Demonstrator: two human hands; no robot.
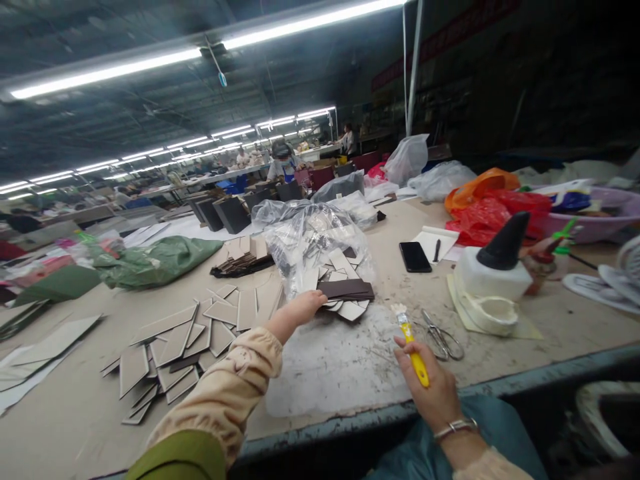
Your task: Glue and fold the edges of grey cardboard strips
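My left hand point(303, 308) reaches forward to a small stack of dark brown strips point(350, 289). Its fingers are closed at the stack's left end; how many strips they grip is hidden. Under and behind the stack are loose white pieces point(353, 310) and a clear plastic bag point(300, 230) with more pieces in it. My right hand point(433, 383), near the table's front edge, is wrapped round a yellow-handled paintbrush point(419, 368), whose pale bristles point away from me. Metal scissors point(440, 339) lie just right of the brush.
Beige dark-edged panels point(173, 340) lie in a loose heap at left. On the right are a black phone point(415, 257), a white bottle with black cone point(493, 273), a tape roll point(495, 315) and red bags point(480, 217). A green bag point(155, 260) lies at back left.
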